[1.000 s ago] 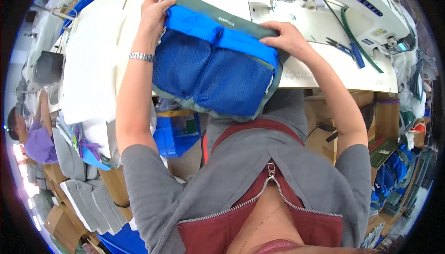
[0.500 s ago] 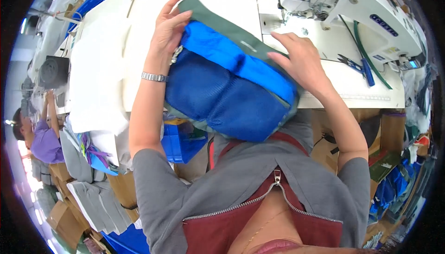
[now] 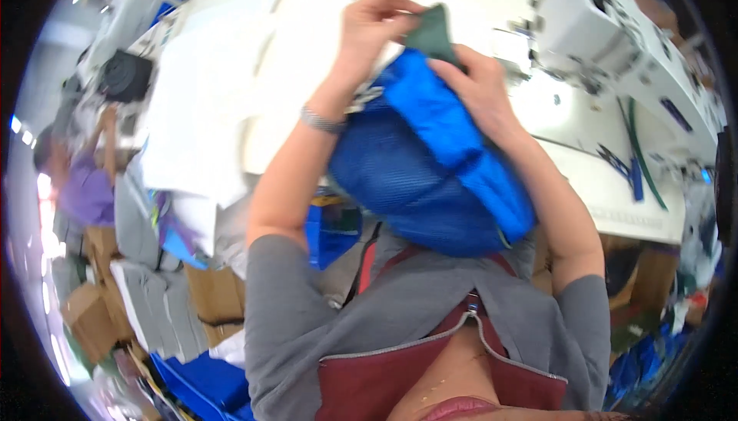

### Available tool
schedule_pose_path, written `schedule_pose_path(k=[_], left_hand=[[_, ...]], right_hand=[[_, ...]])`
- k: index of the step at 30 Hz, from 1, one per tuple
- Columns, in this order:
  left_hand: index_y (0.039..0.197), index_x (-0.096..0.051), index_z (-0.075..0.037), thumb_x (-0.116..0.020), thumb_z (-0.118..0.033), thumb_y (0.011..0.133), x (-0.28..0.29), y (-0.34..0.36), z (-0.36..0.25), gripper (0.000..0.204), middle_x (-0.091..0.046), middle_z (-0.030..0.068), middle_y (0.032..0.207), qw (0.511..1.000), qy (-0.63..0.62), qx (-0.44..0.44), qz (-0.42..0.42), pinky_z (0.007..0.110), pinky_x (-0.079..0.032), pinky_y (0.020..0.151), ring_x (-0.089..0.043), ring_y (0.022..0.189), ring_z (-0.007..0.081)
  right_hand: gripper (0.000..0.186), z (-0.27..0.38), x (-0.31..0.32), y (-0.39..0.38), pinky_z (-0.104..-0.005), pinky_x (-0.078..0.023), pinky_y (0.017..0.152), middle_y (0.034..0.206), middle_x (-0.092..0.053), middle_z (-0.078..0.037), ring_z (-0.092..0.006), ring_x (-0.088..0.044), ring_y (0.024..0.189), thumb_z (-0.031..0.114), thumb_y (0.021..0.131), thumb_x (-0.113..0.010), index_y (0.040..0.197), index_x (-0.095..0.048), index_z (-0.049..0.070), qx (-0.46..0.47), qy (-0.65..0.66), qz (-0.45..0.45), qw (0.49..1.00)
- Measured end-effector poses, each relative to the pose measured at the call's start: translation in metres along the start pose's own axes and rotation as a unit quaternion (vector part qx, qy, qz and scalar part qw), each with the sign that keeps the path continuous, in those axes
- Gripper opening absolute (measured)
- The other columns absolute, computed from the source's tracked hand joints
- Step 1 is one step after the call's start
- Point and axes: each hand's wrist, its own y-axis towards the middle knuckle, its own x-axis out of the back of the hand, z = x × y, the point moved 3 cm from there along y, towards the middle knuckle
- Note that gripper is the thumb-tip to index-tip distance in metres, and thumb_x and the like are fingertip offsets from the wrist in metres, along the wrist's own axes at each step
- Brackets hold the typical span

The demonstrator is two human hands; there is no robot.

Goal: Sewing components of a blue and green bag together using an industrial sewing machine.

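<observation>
A bag [image 3: 415, 175] with navy mesh pockets, a bright blue upper band and green fabric [image 3: 429, 30] at its top hangs over the table's front edge against my body, turned at a slant. My left hand [image 3: 377, 29] pinches the green fabric at the top corner, the watch on its wrist partly beside the bag's pale cord ends. My right hand [image 3: 477, 86] grips the bag just right of that corner, thumb across the blue band and fingers partly hidden. The picture is blurred.
A white sewing machine [image 3: 600, 44] stands at the right of the white table [image 3: 254, 21], with scissors [image 3: 619, 163] and a green strip [image 3: 646, 159] beside it. At left are white sheets [image 3: 192, 106] and a person in purple [image 3: 88, 190]. Blue bins [image 3: 200, 386] and cardboard boxes [image 3: 88, 317] lie below.
Both hands have come closer together near the top corner, my left one moving rightward. The bag has turned clockwise from nearly level to steeply slanted, and the view of the table has shifted.
</observation>
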Motion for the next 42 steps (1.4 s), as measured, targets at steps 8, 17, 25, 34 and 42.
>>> schedule_pose_path(k=[8, 17, 25, 34, 42], left_hand=[[0.104, -0.073, -0.01, -0.07, -0.014, 0.086, 0.028, -0.046, -0.041, 0.018, -0.072, 0.0019, 0.092, 0.95, 0.302, -0.081, 0.011, 0.024, -0.05, 0.068, -0.063, 0.076, 0.0087], [0.127, -0.06, -0.015, -0.072, -0.005, 0.072, 0.138, -0.139, -0.085, 0.057, -0.052, 0.0097, 0.138, 0.559, 0.827, 0.043, 0.029, 0.041, -0.042, 0.102, -0.047, 0.129, 0.0269], [0.095, -0.074, -0.01, -0.07, -0.016, 0.088, 0.231, -0.14, -0.065, 0.01, -0.072, 0.0026, 0.098, 0.861, 0.4, 0.096, -0.299, 0.029, -0.048, 0.078, -0.064, 0.089, 0.0132], [0.124, -0.056, -0.003, -0.039, -0.022, 0.102, 0.349, -0.129, -0.099, 0.033, -0.064, 0.0108, 0.12, 0.885, -0.016, 0.036, -0.464, 0.04, -0.051, 0.086, -0.062, 0.108, 0.0244], [0.113, -0.06, -0.005, -0.051, -0.015, 0.1, 0.23, -0.077, -0.148, 0.019, -0.065, 0.0053, 0.107, 0.915, 0.108, -0.075, -0.382, 0.031, -0.053, 0.082, -0.063, 0.098, 0.0166]], right_hand=[[0.024, 0.001, 0.033, -0.029, -0.0254, -0.048, 0.068, 0.081, -0.069, -0.008, -0.009, -0.061, 0.074, 0.014, 0.087, -0.067, 0.108, -0.068, 0.001, -0.044, -0.028, -0.009, 0.999], [0.021, -0.008, 0.085, -0.099, -0.0213, -0.044, 0.063, 0.078, -0.066, -0.004, -0.0064, -0.054, 0.067, 0.006, 0.085, -0.069, 0.105, -0.068, -0.002, -0.047, -0.089, 0.0, 0.995], [0.017, -0.004, 0.089, -0.113, -0.0202, -0.043, 0.064, 0.077, -0.064, -0.001, -0.0051, -0.053, 0.069, 0.002, 0.087, -0.067, 0.104, -0.068, -0.001, -0.018, -0.053, -0.032, 0.998], [0.017, 0.0, 0.089, -0.12, -0.0214, -0.043, 0.063, 0.077, -0.065, -0.002, -0.0063, -0.054, 0.069, 0.002, 0.086, -0.067, 0.102, -0.068, -0.001, -0.02, -0.054, -0.031, 0.998], [0.016, -0.001, 0.096, -0.134, -0.0231, -0.044, 0.062, 0.074, -0.066, -0.006, -0.0091, -0.058, 0.066, 0.001, 0.081, -0.069, 0.097, -0.069, -0.001, -0.038, -0.061, -0.002, 0.997]])
